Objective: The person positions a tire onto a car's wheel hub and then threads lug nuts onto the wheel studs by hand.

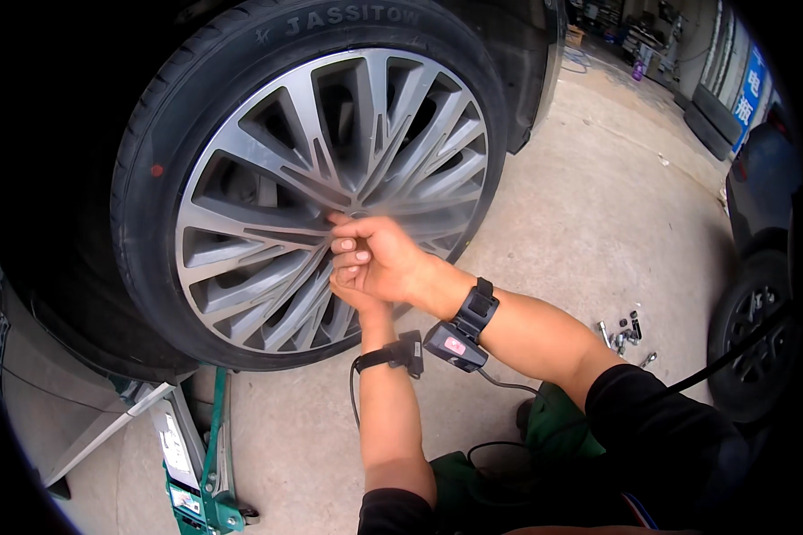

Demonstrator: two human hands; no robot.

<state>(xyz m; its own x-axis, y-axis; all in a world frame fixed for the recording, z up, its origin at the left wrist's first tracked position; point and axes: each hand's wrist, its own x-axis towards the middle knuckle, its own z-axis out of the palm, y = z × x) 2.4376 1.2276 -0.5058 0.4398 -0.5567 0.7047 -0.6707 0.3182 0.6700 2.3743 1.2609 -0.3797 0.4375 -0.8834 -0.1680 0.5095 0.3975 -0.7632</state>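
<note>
Both my hands are together in front of the hub of a silver multi-spoke alloy wheel (303, 102), which carries a black tyre (156, 223). My right hand (384, 259) is closed, its fingers curled toward the palm with several nails showing. Whatever it holds, if anything, is hidden. Beneath it, my left hand (355, 292) is mostly covered by the right one, so its fingers cannot be read. Around the hub centre the spokes look blurred. A black strap with a small box (455, 346) sits on my right wrist, and another strap (379, 358) on the left.
At lower left stands a green and silver floor jack (212, 499). Several sockets and metal fittings (629, 334) lie on the concrete floor (562, 241) to the right. Another car's wheel (749, 334) is at the right edge. Tyres (709, 123) lean farther back. A cable (500, 383) hangs from my wrist box.
</note>
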